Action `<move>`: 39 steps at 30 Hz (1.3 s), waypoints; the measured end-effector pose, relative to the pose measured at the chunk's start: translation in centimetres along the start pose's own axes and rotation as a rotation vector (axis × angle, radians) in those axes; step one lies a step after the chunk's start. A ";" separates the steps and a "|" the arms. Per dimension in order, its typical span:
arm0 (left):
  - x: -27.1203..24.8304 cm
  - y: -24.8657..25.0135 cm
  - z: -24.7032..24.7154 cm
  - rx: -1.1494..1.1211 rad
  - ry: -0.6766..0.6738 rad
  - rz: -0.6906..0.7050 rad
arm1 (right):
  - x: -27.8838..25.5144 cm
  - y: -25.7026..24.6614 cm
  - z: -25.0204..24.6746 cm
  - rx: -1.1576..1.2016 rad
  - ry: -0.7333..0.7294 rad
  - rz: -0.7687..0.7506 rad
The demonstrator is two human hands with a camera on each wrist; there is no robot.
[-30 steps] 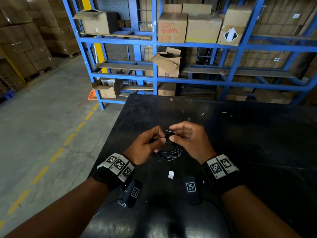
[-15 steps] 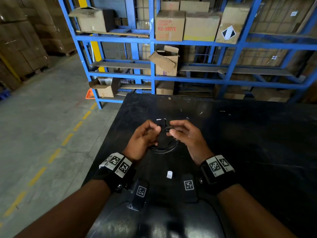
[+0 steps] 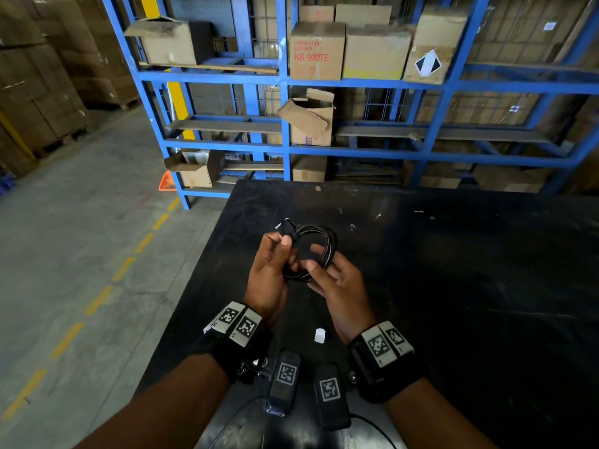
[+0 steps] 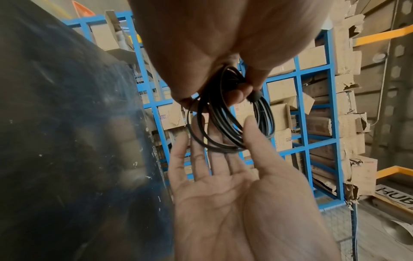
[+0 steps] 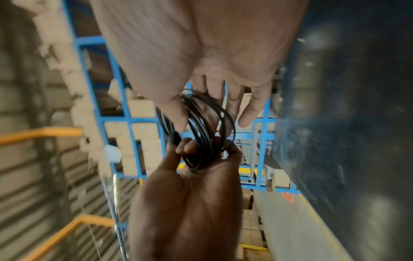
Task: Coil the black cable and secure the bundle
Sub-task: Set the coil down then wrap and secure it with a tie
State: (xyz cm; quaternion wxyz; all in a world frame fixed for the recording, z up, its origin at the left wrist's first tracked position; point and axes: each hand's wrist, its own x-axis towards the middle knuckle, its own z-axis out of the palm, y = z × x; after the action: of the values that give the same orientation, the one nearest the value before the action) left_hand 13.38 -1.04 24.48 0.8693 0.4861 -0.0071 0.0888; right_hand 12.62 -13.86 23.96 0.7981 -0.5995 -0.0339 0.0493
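The left hand [image 3: 270, 273] grips the coiled black cable [image 3: 316, 251] at its plug end, held in the air above the middle of the dark surface [image 3: 453, 286], while the right hand [image 3: 337, 286] lies released, its straight fingers against the loops. To do this well, keep the pinch firm while binding, or the turns may spring apart. The thin, glossy cable forms several loose, uneven rings.

The left hand [image 3: 267, 280] hides part of the black cable [image 3: 319, 251] coil. Beside the right hand [image 3: 340, 293], a small white object [image 3: 319, 335] on the surface [image 3: 453, 286] is too small to identify.
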 end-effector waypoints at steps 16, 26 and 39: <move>0.2 1.4 -0.5 0.591 -0.310 -0.058 | 1.5 -3.5 -4.8 -0.879 -0.354 -0.252; -0.2 -0.8 -0.9 0.469 -0.152 0.005 | 1.6 -2.4 -5.5 -0.516 -0.107 -0.285; -0.4 -0.6 -1.5 0.443 -0.273 -0.143 | 1.8 -1.0 -6.1 -0.514 -0.142 -0.428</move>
State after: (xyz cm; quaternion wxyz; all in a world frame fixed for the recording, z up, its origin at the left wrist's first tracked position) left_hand 12.94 -0.11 23.14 0.7369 0.6711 -0.0705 -0.0398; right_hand 15.15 -19.78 23.19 0.6088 -0.7555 -0.2256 -0.0877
